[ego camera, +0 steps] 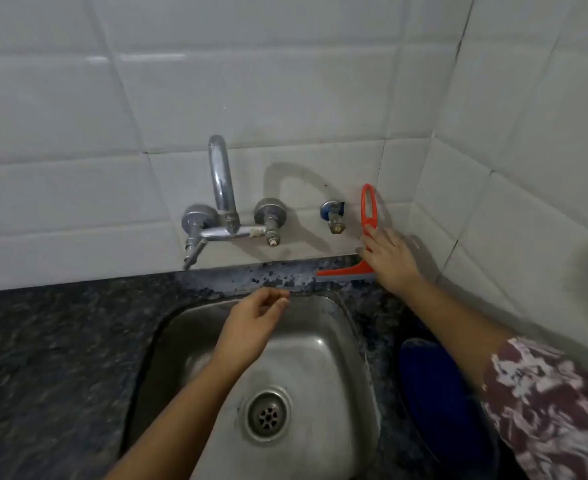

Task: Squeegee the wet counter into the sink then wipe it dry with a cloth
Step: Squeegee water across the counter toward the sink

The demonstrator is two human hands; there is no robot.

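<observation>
A red squeegee (pixel 368 206) stands upright against the white tiled wall at the back right, its blade resting on the wet dark speckled counter (pixel 60 358) behind the steel sink (pixel 313 351). My right hand (pixel 391 263) is on the lower part of its handle, thumb on the left and fingers on the right. My left hand (pixel 254 323) hovers over the back of the sink basin, fingers loosely curled and holding nothing. A dark blue cloth (pixel 434 393) lies on the counter to the right of the sink, under my right forearm.
A chrome faucet (pixel 221 188) with two valves sticks out of the wall above the sink's back edge. A small tap (pixel 334 216) sits just left of the squeegee. Tiled walls meet in a corner at the right. The drain (pixel 267 415) is in the basin.
</observation>
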